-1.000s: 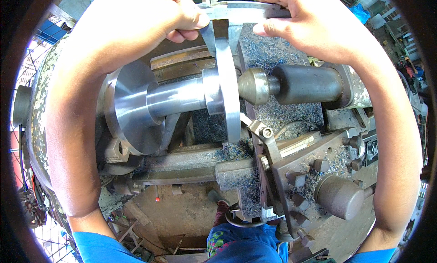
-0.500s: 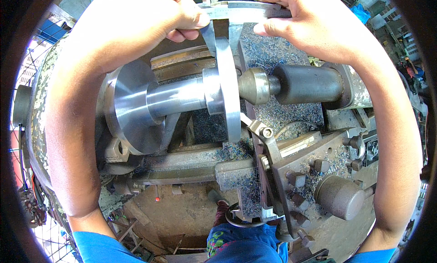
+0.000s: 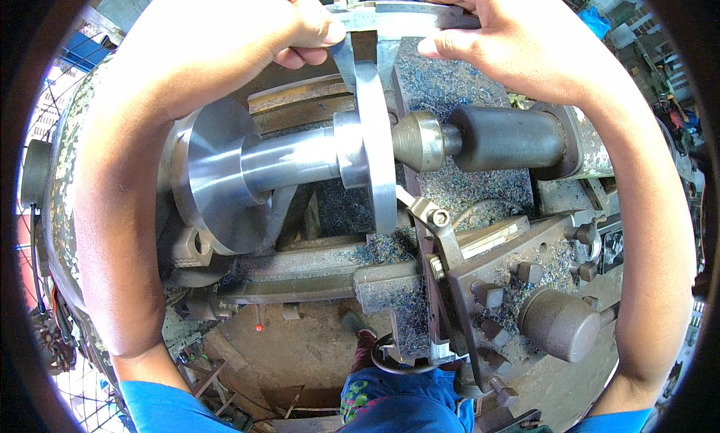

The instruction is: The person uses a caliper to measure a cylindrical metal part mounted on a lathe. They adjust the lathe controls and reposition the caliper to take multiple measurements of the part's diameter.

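A vernier caliper (image 3: pixel 409 19) lies across the top of the view, its jaws on either side of the upper rim of a shiny steel flange (image 3: pixel 379 155). My left hand (image 3: pixel 300 24) pinches the caliper's fixed-jaw end between thumb and fingers. Around the sliding part and beam, my right hand (image 3: pixel 469 28) is closed, thumb below and fingers above. The flange is one end of a turned steel shaft (image 3: pixel 292 163), which has a larger disc (image 3: pixel 217 178) at its left. I cannot tell whether both jaws touch the metal.
A conical lathe center (image 3: pixel 418 142) meets the flange's right side, with the dark tailstock quill (image 3: pixel 510 139) behind it. Below right stands the tool post (image 3: pixel 517 283), its cutting tool (image 3: pixel 420 206) close to the flange. Metal chips (image 3: pixel 457 185) cover the carriage and bed.
The caliper's sliding jaw looks slightly shifted or turned. Both hands keep nearly the same place, and the workpiece has not moved.
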Demonstrator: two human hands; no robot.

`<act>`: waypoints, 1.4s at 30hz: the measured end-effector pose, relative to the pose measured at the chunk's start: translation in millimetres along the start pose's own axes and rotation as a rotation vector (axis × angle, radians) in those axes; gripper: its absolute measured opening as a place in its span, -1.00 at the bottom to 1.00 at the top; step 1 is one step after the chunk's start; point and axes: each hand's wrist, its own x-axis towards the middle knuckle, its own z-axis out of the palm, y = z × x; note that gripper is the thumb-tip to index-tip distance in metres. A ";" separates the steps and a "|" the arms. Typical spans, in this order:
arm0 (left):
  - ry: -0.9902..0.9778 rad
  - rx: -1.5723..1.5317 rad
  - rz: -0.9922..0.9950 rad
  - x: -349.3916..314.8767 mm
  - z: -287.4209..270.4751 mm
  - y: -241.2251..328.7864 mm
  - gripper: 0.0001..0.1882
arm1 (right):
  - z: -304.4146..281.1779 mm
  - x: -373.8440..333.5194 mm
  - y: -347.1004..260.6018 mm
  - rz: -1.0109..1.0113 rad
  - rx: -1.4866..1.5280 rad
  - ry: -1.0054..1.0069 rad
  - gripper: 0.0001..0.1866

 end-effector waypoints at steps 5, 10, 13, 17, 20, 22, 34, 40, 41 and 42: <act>0.151 0.053 0.135 -1.4 3.9 -3.5 -0.64 | -9.3 11.2 7.1 0.188 -0.024 -0.068 -0.82; 0.262 -0.089 0.514 15.1 -12.7 -26.7 -0.54 | -13.7 5.6 31.3 -0.144 -0.353 0.403 -0.78; 0.228 -0.150 0.377 30.0 -13.4 -36.9 -0.35 | -16.1 20.1 33.8 -0.214 -0.423 0.533 -0.80; 0.289 -0.060 0.607 30.1 4.6 -30.6 -0.27 | -11.8 21.2 8.7 -0.095 -0.313 0.559 -0.82; 0.367 -0.246 0.766 16.5 16.1 -4.7 -0.61 | -25.7 16.7 -7.9 -0.094 -0.407 0.526 -0.66; 0.551 -0.336 0.573 -1.3 19.2 12.0 -0.83 | -33.8 14.6 -15.1 -0.168 -0.435 0.565 -0.63; 0.353 -0.344 0.599 -265.4 51.0 -0.6 -0.73 | -37.3 -208.4 -106.0 -0.338 -0.611 0.872 -0.63; 0.085 -0.269 0.269 -362.9 137.4 -72.8 -0.88 | 27.2 -399.6 -176.5 0.249 -0.377 0.989 -0.63; 0.062 -0.196 0.200 -378.5 148.6 -91.3 -0.88 | 38.7 -418.6 -182.7 0.315 -0.328 1.139 -0.67; 0.039 -0.215 0.135 -396.3 159.1 -110.4 -0.88 | 48.3 -438.0 -195.7 0.561 -0.121 1.205 -0.79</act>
